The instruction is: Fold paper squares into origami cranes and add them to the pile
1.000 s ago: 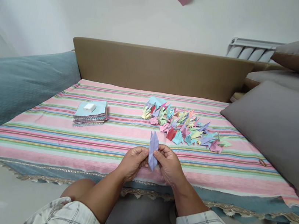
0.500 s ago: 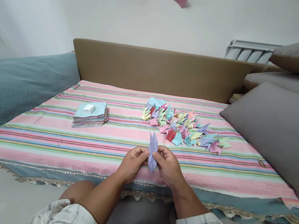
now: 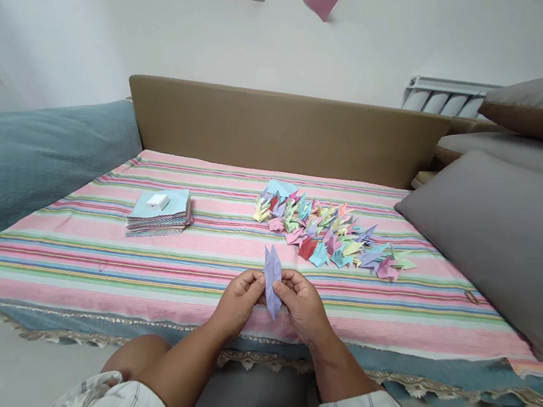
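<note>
A purple piece of folded origami paper (image 3: 272, 283), long and narrow with two points at its far end, is held upright between both hands over the front of the striped cloth. My left hand (image 3: 240, 300) pinches its left edge between thumb and fingers. On the other side, my right hand (image 3: 302, 302) grips the right edge, thumb lying on the paper's face. Beyond them lies a spread of folded paper cranes (image 3: 332, 237) in pink, blue, yellow, green, purple and red.
A stack of coloured paper sheets (image 3: 158, 221) sits at the left with a small white block (image 3: 157, 201) on top. Grey cushions (image 3: 508, 243) pile up at the right. A brown backrest (image 3: 281, 131) closes off the far side of the striped cloth (image 3: 218, 223).
The camera view has shifted slightly. Both hands keep their pinch on the purple paper, which now leans a little more to the left at its far end.
</note>
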Action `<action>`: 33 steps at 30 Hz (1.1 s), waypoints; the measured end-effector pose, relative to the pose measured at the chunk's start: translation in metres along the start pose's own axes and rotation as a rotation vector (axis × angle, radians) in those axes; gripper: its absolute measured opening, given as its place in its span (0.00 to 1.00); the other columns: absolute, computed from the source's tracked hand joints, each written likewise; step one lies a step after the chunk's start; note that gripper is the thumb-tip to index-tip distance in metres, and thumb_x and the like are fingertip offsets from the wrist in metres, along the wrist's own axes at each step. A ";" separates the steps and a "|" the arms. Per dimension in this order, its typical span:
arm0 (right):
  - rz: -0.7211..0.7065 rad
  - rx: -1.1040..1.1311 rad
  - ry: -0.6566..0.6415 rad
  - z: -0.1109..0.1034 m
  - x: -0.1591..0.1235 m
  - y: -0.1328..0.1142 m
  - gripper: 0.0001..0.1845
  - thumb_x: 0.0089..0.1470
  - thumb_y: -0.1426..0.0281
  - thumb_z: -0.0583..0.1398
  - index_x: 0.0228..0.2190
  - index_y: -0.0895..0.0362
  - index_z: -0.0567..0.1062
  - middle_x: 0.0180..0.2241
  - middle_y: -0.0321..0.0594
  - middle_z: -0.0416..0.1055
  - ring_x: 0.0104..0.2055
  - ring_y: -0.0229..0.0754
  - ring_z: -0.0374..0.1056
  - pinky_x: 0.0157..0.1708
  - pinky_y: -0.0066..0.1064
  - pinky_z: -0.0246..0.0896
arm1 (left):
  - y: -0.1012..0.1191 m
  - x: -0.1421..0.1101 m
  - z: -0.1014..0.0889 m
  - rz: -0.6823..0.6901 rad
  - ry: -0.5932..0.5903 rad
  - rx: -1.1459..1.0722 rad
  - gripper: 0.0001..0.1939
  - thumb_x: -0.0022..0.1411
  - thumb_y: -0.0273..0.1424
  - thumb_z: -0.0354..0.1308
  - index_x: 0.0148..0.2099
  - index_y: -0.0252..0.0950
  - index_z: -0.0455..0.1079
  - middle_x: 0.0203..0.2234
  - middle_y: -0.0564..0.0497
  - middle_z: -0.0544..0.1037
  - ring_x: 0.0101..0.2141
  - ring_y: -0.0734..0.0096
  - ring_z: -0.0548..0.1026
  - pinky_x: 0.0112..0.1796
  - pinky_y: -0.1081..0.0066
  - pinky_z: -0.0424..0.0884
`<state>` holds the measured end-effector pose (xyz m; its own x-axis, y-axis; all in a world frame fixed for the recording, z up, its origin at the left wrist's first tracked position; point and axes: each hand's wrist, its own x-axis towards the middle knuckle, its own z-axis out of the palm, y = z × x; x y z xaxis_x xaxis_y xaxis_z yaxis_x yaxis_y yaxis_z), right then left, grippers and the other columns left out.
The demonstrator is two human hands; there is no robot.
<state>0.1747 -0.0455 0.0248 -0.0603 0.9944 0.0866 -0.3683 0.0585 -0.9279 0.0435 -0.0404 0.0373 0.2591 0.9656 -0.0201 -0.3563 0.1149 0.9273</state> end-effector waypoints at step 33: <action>-0.046 -0.070 0.047 0.007 -0.004 0.010 0.13 0.47 0.61 0.63 0.31 0.56 0.75 0.29 0.37 0.72 0.32 0.38 0.66 0.34 0.29 0.60 | -0.004 0.003 -0.008 0.121 0.078 0.219 0.13 0.45 0.37 0.66 0.27 0.33 0.70 0.18 0.56 0.71 0.21 0.79 0.66 0.25 0.77 0.62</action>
<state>0.1646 -0.0493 0.0178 -0.0006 0.9934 0.1147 -0.3042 0.1091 -0.9464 0.0380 -0.0364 0.0307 0.1537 0.9852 0.0755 -0.1759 -0.0479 0.9832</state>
